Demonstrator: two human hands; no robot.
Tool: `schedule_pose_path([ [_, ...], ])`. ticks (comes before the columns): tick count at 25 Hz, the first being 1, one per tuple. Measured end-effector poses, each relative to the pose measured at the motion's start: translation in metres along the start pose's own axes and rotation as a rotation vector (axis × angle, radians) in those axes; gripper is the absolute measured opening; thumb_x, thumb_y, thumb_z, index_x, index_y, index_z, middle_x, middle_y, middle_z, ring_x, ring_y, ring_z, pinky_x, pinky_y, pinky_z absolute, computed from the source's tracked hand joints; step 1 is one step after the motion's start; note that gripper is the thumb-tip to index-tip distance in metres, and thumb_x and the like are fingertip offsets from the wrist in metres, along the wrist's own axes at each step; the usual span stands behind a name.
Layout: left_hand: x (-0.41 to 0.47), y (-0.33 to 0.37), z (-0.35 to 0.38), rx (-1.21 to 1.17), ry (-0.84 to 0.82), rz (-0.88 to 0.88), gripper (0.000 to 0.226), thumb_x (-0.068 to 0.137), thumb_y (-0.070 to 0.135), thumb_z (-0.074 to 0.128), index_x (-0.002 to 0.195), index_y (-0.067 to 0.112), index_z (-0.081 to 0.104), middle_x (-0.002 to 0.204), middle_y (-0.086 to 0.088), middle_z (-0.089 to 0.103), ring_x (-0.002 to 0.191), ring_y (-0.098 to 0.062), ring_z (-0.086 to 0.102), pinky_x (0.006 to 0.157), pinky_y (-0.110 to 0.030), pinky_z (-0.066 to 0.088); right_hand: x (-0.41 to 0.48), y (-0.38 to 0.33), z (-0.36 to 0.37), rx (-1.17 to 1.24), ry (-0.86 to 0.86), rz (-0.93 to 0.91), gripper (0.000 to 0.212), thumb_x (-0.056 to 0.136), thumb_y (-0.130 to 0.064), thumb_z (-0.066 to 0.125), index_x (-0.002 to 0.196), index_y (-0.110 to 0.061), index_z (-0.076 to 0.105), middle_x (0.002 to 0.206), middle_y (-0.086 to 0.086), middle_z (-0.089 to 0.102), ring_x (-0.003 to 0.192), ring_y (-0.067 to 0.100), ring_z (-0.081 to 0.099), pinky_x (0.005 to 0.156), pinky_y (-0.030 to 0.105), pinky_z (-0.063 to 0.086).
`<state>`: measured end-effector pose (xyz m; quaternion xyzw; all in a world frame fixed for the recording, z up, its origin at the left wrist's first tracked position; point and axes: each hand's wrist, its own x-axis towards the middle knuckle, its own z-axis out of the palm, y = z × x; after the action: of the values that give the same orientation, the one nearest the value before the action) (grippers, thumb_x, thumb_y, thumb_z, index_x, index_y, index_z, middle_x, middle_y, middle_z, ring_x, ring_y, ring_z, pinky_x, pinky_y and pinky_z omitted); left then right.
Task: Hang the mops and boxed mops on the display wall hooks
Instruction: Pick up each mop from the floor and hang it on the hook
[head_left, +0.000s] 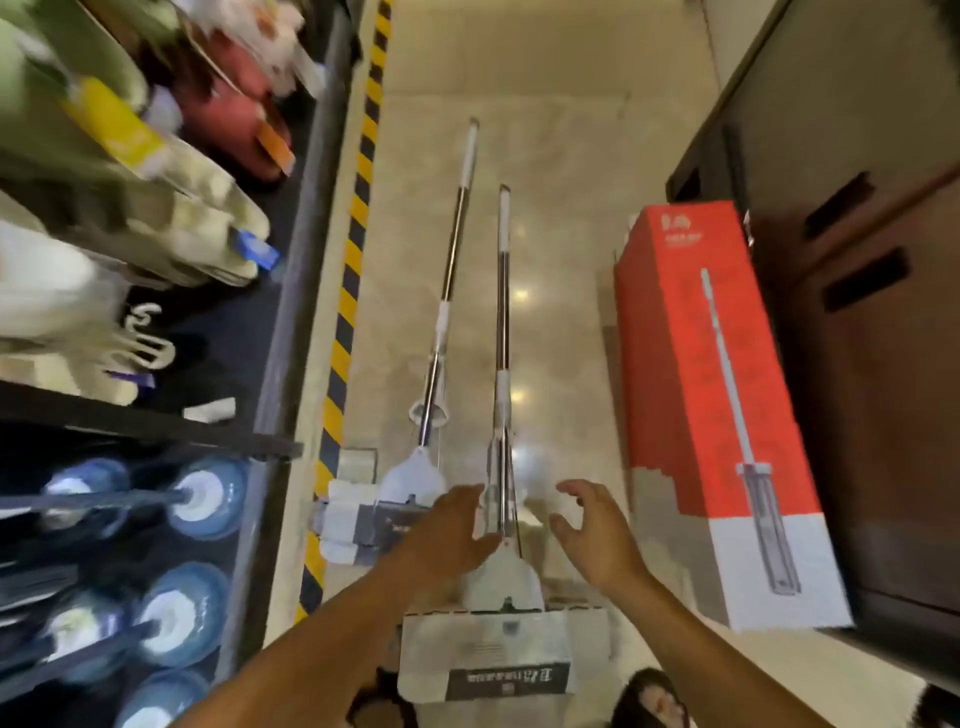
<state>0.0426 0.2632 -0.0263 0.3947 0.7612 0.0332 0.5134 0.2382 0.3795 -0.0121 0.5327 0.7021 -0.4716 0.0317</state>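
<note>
Both bare arms come in from the bottom edge. The left hand (452, 530) and right hand (597, 535) are both relaxed, with fingers spread and loosely bent, and neither is gripping anything. They sit on either side of the near mop (502, 322), low on its pole just above the head. The left fingertips are right up against the pole, but I honestly can't tell if they touch it. The right hand is clearly apart from it.

The near mop lies flat on the shiny tiled floor (561, 182). Its head, in a white and grey paper sleeve, is closest to the camera and the handle points away.

Just left of the near mop is a 2nd mop (454, 249), roughly parallel and set a bit further out, with its head in a sleeve too.

Well to the right of the near mop is the red and white mop box (696, 364) with a mop printed on it, right beside a dark brown cabinet (857, 364).

Left of the near mop, past the 2nd one, a yellow and black striped line (355, 249) runs along the floor. Beyond that is the display rack (293, 291), holding round blue mop heads (208, 501) that are pretty blurry.
</note>
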Motion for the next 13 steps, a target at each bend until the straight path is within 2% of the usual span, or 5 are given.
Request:
schedule_pose_path([
  [4, 0.095, -0.026, 0.029, -0.078, 0.046, -0.013, 0.069, 0.102, 0.027, 0.065, 0.16, 0.01, 0.032, 0.163, -0.013, 0.04, 0.15, -0.029, 0.04, 0.123, -0.035, 0.031, 0.043, 0.063, 0.055, 0.029, 0.007, 0.066, 0.039, 0.095, -0.019, 0.07, 0.133, -0.018, 0.061, 0.126, -0.008, 0.055, 0.115, 0.01, 0.055, 0.097, 0.022, 0.042],
  [7, 0.151, -0.028, 0.045, -0.195, 0.082, -0.031, 0.059, 0.1, 0.021, 0.068, 0.152, 0.01, 0.042, 0.151, -0.011, 0.052, 0.14, -0.027, 0.05, 0.106, -0.025, 0.036, 0.056, 0.1, 0.079, 0.046, 0.021, 0.104, 0.035, 0.095, -0.015, 0.07, 0.129, -0.019, 0.062, 0.125, -0.005, 0.06, 0.115, 0.012, 0.058, 0.098, 0.024, 0.046],
  [10, 0.192, -0.035, 0.061, -0.358, 0.049, -0.1, 0.019, 0.096, 0.01, 0.072, 0.111, 0.017, 0.061, 0.119, -0.011, 0.066, 0.106, -0.026, 0.067, 0.099, -0.034, 0.053, 0.06, 0.116, 0.099, 0.076, 0.044, 0.123, 0.035, 0.094, -0.01, 0.071, 0.126, -0.023, 0.063, 0.123, -0.008, 0.058, 0.113, 0.011, 0.059, 0.096, 0.022, 0.049],
  [11, 0.198, -0.035, 0.061, -0.432, 0.031, -0.14, 0.016, 0.095, 0.004, 0.071, 0.099, 0.016, 0.062, 0.109, -0.011, 0.067, 0.092, -0.024, 0.069, 0.092, -0.037, 0.06, 0.061, 0.116, 0.103, 0.081, 0.044, 0.12, 0.036, 0.094, -0.01, 0.071, 0.126, -0.024, 0.062, 0.123, -0.009, 0.058, 0.112, 0.009, 0.059, 0.094, 0.018, 0.048],
  [13, 0.206, -0.037, 0.058, -0.57, 0.008, -0.228, 0.015, 0.094, 0.0, 0.072, 0.102, 0.011, 0.065, 0.103, -0.012, 0.07, 0.076, -0.017, 0.068, 0.066, -0.024, 0.063, 0.066, 0.114, 0.107, 0.078, 0.037, 0.109, 0.035, 0.095, -0.011, 0.07, 0.126, -0.026, 0.062, 0.124, -0.01, 0.057, 0.112, 0.007, 0.058, 0.09, 0.012, 0.045],
])
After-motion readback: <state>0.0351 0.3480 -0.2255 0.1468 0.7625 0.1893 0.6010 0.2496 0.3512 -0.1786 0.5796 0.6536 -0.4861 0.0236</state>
